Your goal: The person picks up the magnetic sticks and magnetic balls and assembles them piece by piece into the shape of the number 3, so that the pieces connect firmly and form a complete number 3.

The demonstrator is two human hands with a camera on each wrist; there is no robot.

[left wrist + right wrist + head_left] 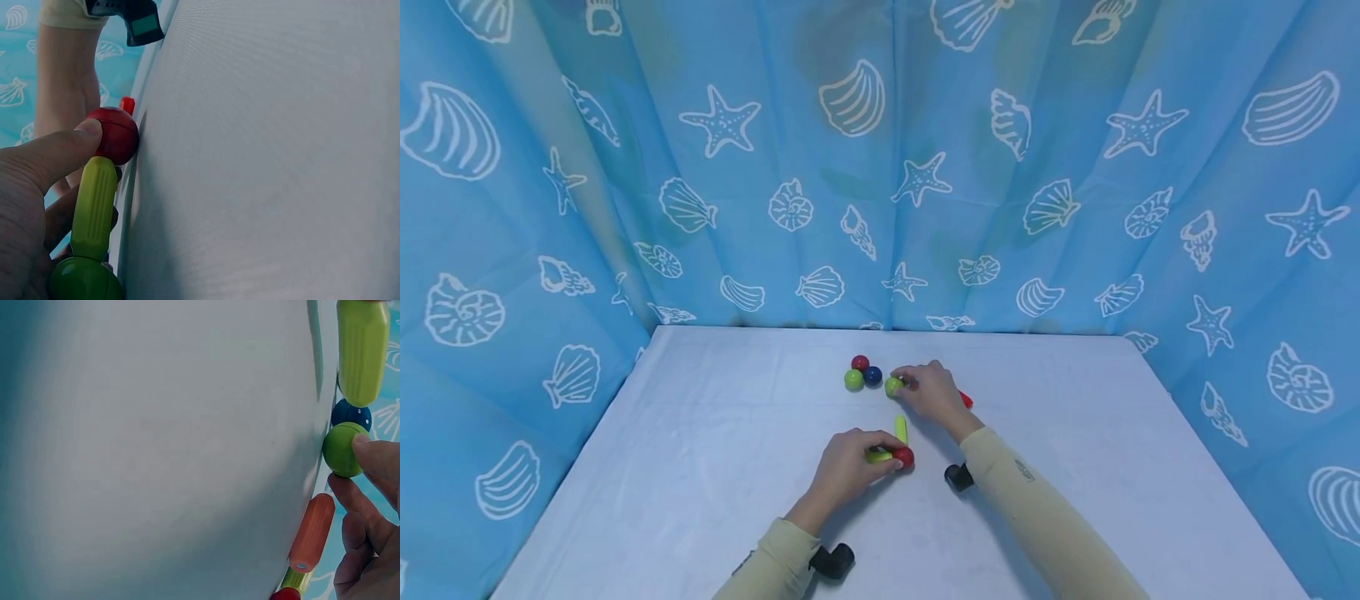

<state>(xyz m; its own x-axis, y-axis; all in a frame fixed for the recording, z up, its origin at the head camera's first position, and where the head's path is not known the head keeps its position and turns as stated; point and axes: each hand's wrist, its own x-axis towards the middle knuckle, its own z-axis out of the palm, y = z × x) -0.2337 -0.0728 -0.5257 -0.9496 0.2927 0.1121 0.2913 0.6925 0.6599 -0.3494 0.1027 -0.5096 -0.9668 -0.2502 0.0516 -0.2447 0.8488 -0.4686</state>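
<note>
My left hand [848,467] grips a toy piece by its red ball [903,458], the thumb pressing on the ball. A yellow-green rod [94,209] runs from that ball to a green ball [84,279], which the hand hides in the head view. Another yellow-green rod [900,428] points away from the red ball; whether it joins the ball cannot be told. Farther off, my right hand [931,392] pinches a loose-looking green ball [344,450] between thumb and forefinger, at table height.
Just left of the right hand, a red ball [860,363], a blue ball [872,377] and a green ball [853,380] sit clustered on the white table [700,433]. A red rod [966,400] lies partly behind the right wrist. Blue shell-patterned curtains [805,250] enclose the table.
</note>
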